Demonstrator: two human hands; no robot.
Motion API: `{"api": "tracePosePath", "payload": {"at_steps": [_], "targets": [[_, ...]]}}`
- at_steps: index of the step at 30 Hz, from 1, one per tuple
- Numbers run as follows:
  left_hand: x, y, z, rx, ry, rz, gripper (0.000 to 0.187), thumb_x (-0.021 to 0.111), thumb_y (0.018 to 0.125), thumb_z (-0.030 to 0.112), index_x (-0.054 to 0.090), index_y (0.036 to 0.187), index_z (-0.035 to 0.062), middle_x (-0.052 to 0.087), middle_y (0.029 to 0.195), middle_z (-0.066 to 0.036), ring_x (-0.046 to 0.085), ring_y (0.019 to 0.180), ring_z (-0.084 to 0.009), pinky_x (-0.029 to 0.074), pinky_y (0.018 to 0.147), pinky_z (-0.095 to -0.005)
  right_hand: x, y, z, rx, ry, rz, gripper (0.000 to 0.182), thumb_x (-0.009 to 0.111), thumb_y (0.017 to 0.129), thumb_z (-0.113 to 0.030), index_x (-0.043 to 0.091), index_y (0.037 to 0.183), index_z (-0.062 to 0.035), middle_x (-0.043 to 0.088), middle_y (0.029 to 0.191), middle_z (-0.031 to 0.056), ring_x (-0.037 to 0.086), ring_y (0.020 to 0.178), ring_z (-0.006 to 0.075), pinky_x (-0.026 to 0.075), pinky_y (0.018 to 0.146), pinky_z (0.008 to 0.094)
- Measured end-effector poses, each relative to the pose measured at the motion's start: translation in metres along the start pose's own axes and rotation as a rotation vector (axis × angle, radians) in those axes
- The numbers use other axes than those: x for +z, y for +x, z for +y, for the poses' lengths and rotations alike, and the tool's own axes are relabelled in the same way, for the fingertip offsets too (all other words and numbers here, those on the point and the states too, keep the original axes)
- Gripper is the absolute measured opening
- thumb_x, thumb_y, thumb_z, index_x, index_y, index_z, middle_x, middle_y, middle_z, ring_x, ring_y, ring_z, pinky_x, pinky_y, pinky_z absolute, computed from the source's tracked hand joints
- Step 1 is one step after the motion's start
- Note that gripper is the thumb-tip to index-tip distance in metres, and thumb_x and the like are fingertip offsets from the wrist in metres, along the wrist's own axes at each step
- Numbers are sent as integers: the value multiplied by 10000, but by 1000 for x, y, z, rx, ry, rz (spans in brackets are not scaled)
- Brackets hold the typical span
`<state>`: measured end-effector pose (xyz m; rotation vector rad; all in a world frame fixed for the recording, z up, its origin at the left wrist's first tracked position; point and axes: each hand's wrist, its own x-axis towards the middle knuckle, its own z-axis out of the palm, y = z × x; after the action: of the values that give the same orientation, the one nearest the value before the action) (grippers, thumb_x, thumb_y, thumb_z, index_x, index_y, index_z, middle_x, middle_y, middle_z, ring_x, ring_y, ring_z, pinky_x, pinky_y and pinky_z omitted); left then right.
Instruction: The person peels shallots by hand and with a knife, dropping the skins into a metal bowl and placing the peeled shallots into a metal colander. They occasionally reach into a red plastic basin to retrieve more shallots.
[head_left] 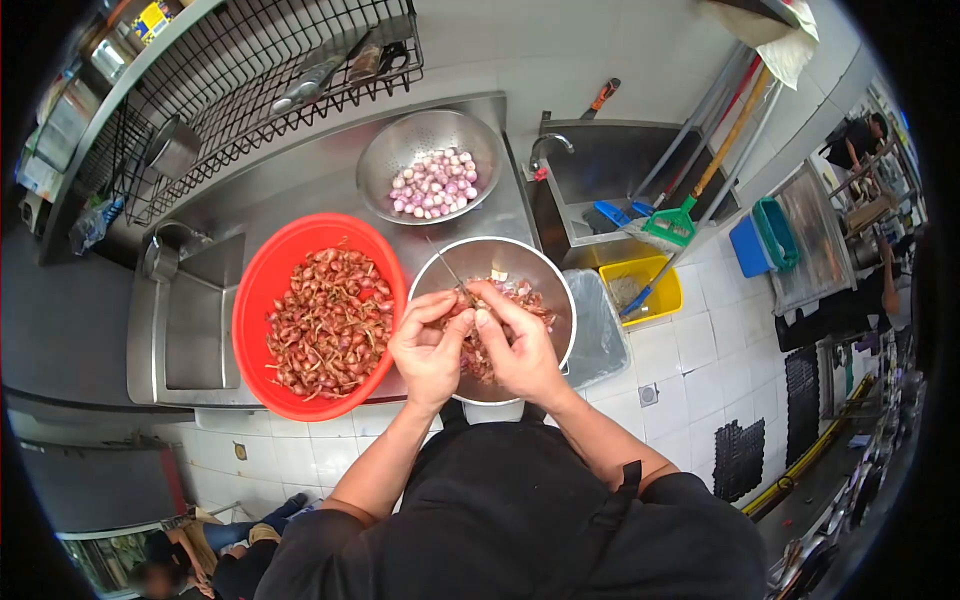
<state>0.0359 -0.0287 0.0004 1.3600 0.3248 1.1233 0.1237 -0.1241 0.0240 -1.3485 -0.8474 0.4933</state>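
My left hand (430,352) and my right hand (520,352) meet over a steel bowl (560,285) holding reddish peels and pieces. A thin knife (447,262) juts up and left from between them, its handle end within my right fingers. The left fingers are pinched close to the blade; what they hold is mostly hidden. On the left, a red basin (248,318) contains many unpeeled shallots (330,325) with dry roots. Behind the bowl, a steel colander (378,155) holds peeled, pink-white shallots (435,185).
A steel counter (300,205) with a small sink (203,340) lies left, under a wire rack (270,75). At right are a deep sink (610,160), brooms (730,150), a yellow bucket (668,285) and a grey lidded bin (600,325). Other people appear lower left and far right.
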Motion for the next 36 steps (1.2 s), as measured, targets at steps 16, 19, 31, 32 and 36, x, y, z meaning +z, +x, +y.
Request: {"api": "tracePosePath", "payload": {"at_steps": [16, 19, 31, 32, 36], "targets": [[-46, 35, -21, -682, -733, -72, 244, 580, 948, 45, 608, 1182, -16, 628, 1228, -164, 586, 1163, -249, 448, 1039, -362, -6, 9, 20, 233, 174, 33, 336, 549, 1015, -179, 590, 1289, 12, 594, 794, -36, 497, 671, 14, 437, 581, 197], [-49, 31, -33, -636, -663, -208, 253, 592, 969, 95, 587, 1196, -16, 628, 1189, -127, 588, 1133, -210, 452, 1014, -344, 3, 9, 40, 87, 83, -4, 317, 542, 1014, -162, 605, 1269, 16, 647, 912, -25, 551, 822, 30, 474, 710, 212], [-37, 30, -44, -821, -590, -145, 147, 598, 965, 106, 620, 1082, 20, 671, 1017, -77, 647, 929, -171, 532, 885, -305, -3, 8, 33, 42, 33, 7, 247, 508, 1011, -134, 643, 1132, 34, 705, 911, 93, 612, 846, 125, 495, 792, 303], [-34, 29, -40, -794, -533, -145, 145, 606, 957, 89, 623, 1081, 16, 672, 1026, -87, 652, 930, -181, 539, 877, -307, -6, 8, 30, 42, 32, 8, 247, 508, 1011, -134, 643, 1132, 34, 705, 911, 93, 612, 846, 125, 495, 792, 303], [-51, 35, -52, -783, -590, -167, 214, 621, 945, 74, 604, 1148, 8, 645, 1113, -123, 634, 1057, -221, 537, 894, -315, -10, 7, 24, 77, -86, 128, 271, 507, 1005, -130, 625, 1173, 47, 714, 991, 155, 651, 920, 152, 506, 818, 313]]}}
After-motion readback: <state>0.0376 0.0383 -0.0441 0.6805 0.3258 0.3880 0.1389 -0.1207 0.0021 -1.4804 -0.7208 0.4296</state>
